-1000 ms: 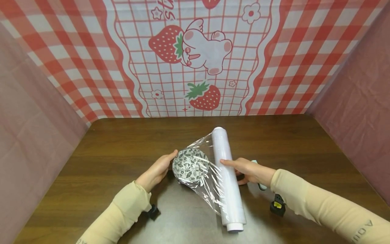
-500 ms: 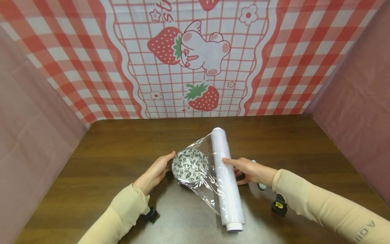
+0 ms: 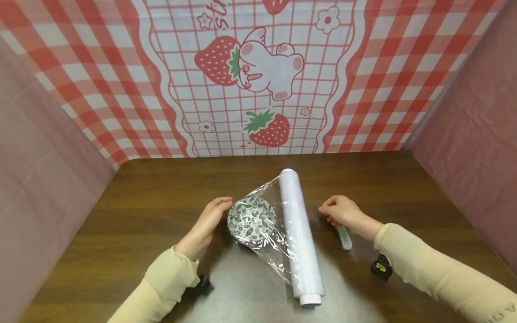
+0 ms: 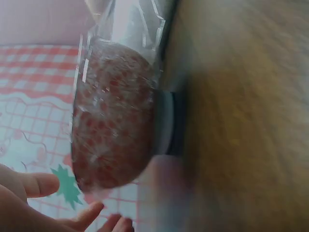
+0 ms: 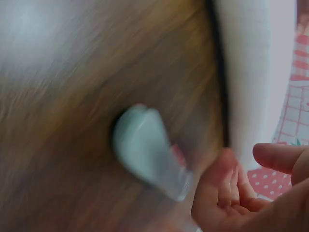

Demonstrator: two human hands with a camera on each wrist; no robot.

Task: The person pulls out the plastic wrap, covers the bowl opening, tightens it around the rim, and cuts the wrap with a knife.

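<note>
A bowl [image 3: 251,220] with a dark leaf pattern stands on the table, clear plastic wrap [image 3: 274,251] stretched over it. The wrap runs to a white roll [image 3: 300,237] lying to its right. Beside the bowl's left rim is my left hand [image 3: 210,220], thumb and fingers apart and holding nothing; in the left wrist view the bowl [image 4: 113,116] is just beyond the fingertips. To the right of the roll, my right hand [image 3: 343,211] hovers with fingers loosely bent and nothing between them. Below it lies a pale mint, rounded-end tool [image 3: 344,238], partly hidden; its kind is unclear.
The brown wooden table [image 3: 161,188] meets a red-and-white checked cloth [image 3: 363,112] with strawberries at the back. Pink cloth walls [image 3: 468,125] stand on both sides. Black wrist devices [image 3: 381,267] hang beneath the sleeves.
My right hand has let go of the roll and moved right, over the mint tool. My left fingers have loosened at the bowl's rim. Bowl, wrap and roll stay in place.
</note>
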